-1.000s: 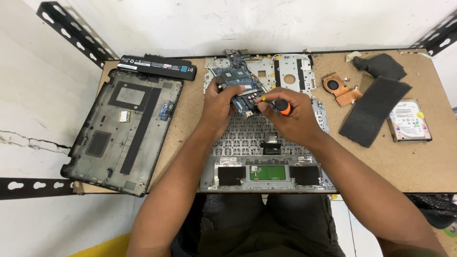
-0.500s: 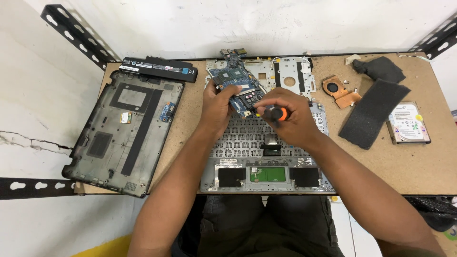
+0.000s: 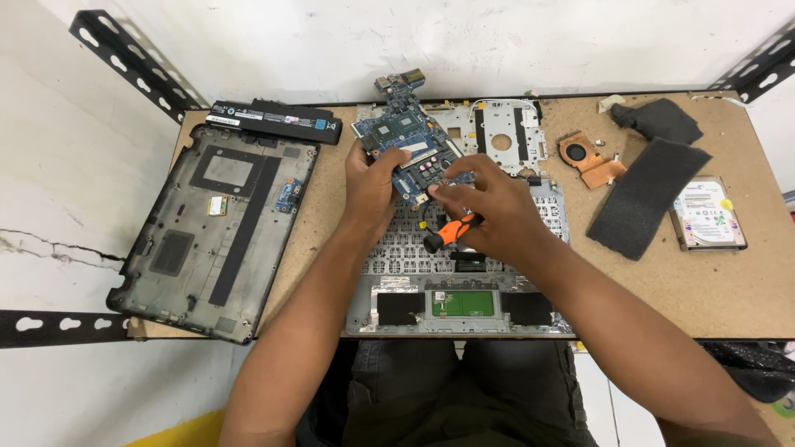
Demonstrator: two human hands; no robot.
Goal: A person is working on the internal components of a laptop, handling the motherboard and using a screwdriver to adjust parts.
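A blue laptop motherboard (image 3: 403, 132) lies tilted over the opened silver laptop chassis (image 3: 464, 285) in the middle of the table. My left hand (image 3: 371, 186) grips the board's near left edge. My right hand (image 3: 489, 207) holds a small orange-and-black screwdriver (image 3: 451, 233) in the palm, and its fingertips touch the board's near right corner. The underside of the keyboard shows under both hands.
A dark laptop bottom cover (image 3: 215, 223) lies at the left, with a long black battery (image 3: 277, 120) behind it. To the right are a copper fan and heatsink (image 3: 586, 157), two dark foam pads (image 3: 646, 194) and a hard drive (image 3: 708, 215). Black metal shelf brackets (image 3: 124, 58) frame the table.
My right hand has turned so the screwdriver now lies low in the palm, pointing down-left, and its fingertips have moved onto the board. The left hand keeps its hold.
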